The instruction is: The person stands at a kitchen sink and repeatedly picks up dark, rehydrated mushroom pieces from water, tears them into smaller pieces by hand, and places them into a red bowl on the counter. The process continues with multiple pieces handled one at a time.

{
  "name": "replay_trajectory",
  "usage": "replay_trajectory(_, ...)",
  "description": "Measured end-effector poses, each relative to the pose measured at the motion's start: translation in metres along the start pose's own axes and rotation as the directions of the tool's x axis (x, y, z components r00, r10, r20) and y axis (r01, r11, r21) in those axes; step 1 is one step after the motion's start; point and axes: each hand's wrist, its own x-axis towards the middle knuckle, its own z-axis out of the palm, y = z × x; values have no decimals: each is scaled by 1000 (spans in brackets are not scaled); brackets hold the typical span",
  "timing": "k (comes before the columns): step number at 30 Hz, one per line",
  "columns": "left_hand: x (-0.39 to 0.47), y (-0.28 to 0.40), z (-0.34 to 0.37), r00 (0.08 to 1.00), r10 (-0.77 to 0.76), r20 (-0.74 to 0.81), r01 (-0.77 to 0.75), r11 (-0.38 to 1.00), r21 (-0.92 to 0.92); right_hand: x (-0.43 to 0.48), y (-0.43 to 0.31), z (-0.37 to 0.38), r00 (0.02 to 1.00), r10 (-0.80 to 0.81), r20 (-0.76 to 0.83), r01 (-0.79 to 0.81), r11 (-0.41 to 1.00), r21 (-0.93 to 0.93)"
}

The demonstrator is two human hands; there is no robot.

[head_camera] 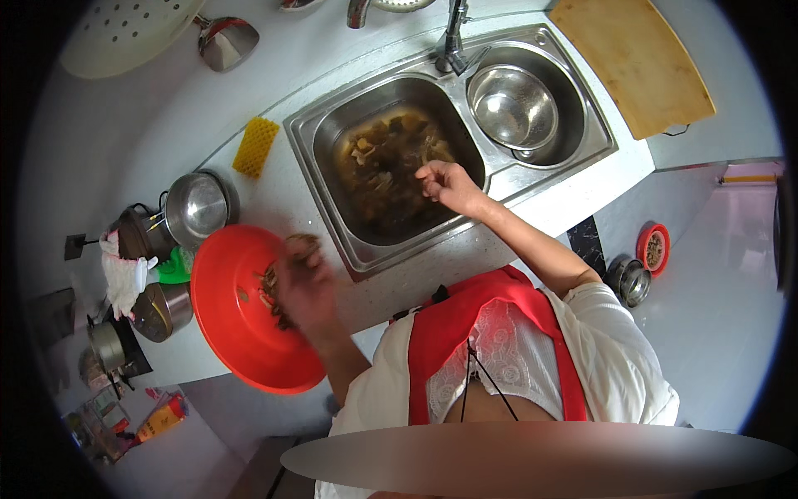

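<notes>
My left hand (pixel 304 280), blurred by motion, is above the right side of a red plastic basin (pixel 227 312). A brownish piece of food (pixel 304 239) shows at its fingers. Several brown strips of food (pixel 272 290), perhaps mushroom, lie in the basin, partly hidden by that hand. Over the near right part of the larger sink bowl (pixel 324 156) is my right hand (pixel 452 187), its fingers loosely curled; whether they pinch anything is unclear. Murky brown water (pixel 386 199) fills the bottom of that bowl, with pale and brown food pieces (pixel 368 150) in it.
A steel basin (pixel 514 109) sits in the smaller sink bowl below the faucet (pixel 454 43). Left of the sink lies a yellow sponge (pixel 255 146). Steel pots (pixel 196 209) stand behind the red basin. A wooden cutting board (pixel 636 68) leans at the right back.
</notes>
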Motion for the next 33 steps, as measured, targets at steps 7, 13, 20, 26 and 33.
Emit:
replay_trajectory(7,-42,91,-54,708,499,-500,342,376,861,11,90,-4,981,167,103,-111,906,-408)
replay_trajectory(13,-31,47,0,753,563,342,313,-762,567,40,121,-6,964,237,117,-114,773,-623)
replay_trajectory(20,160,-125,-13,955,199,218,-84,-524,848,103,132,5,961,260,94,-11,376,-927)
replay_trajectory(26,279,-153,-116,938,328,-108,321,-714,622,116,145,10,940,275,199,172,121,-978)
replay_trajectory(33,295,-162,-185,994,66,-92,101,-883,459,115,145,17,914,355,198,97,283,-954)
